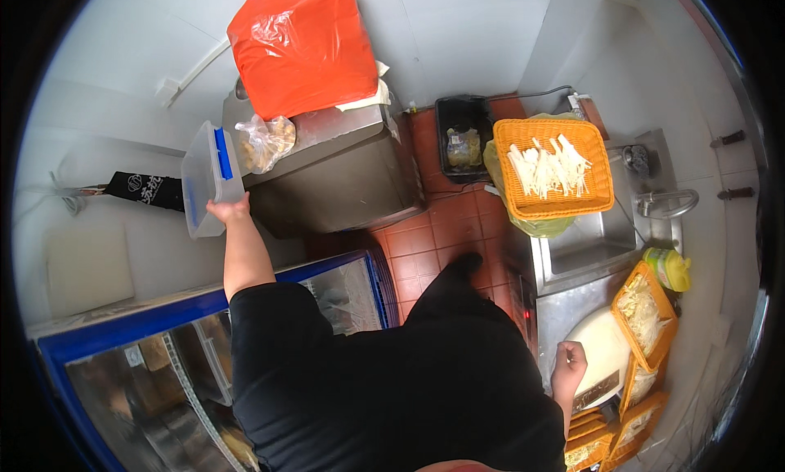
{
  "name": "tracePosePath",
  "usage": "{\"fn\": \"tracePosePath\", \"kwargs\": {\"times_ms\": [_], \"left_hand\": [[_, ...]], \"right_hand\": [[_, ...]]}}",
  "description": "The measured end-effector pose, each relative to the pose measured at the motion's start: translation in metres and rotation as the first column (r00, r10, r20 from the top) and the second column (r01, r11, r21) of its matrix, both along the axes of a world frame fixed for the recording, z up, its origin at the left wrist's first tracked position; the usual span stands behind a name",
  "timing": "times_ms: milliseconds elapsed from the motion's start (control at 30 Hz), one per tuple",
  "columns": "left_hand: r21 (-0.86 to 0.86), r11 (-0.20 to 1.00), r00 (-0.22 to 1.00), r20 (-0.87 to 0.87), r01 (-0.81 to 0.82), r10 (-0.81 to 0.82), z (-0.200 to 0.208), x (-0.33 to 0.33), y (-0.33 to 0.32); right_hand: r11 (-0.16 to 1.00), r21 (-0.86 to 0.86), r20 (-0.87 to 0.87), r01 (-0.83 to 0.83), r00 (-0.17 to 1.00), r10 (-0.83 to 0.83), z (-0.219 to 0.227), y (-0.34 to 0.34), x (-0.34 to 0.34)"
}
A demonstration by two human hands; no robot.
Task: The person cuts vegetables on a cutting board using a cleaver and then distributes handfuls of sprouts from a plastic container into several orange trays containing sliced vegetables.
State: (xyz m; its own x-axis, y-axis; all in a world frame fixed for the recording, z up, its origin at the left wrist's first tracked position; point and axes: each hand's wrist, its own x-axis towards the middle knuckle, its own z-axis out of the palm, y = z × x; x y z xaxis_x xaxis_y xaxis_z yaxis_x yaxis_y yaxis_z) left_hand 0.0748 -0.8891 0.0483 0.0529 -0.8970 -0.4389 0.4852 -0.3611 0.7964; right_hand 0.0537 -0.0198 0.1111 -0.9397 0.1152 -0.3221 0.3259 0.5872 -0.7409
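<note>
My left hand (pixel 228 209) grips the near end of a clear plastic container (pixel 202 195), fingers at its rim. The container is tilted on its side beside the steel cabinet, and a blue clip (pixel 222 153) shows along its edge. Close by, a knotted clear bag of brownish food pieces (pixel 266 142) rests on the cabinet top. My right hand (pixel 570 366) hangs over the counter with its fingers curled in and nothing visible in them. Just beside it lies a large round whitish lid or tub (pixel 601 349).
A big red plastic bag (pixel 302 47) tops the steel cabinet (pixel 343 173). An orange basket of white strips (pixel 556 208) stands by the sink (pixel 589 251). More orange baskets (pixel 646 316) line the right. A black crate (pixel 464 173) sits on the tiled floor; a blue-framed display fridge (pixel 131 312) is at left.
</note>
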Motion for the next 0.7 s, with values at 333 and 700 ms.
{"fn": "tracePosePath", "kwargs": {"times_ms": [333, 700], "left_hand": [[0.202, 0.959, 0.875, 0.405, 0.198, -0.265, -0.106, 0.031, -0.096], [0.539, 0.822, 0.712, 0.505, 0.182, -0.489, -0.073, 0.021, -0.151]], "right_hand": [[0.974, 0.151, 0.033, -0.171, 0.985, 0.168, 0.015, -0.061, -0.033], [0.986, 0.155, 0.039, -0.054, 0.998, 0.049, 0.016, -0.063, -0.033]]}}
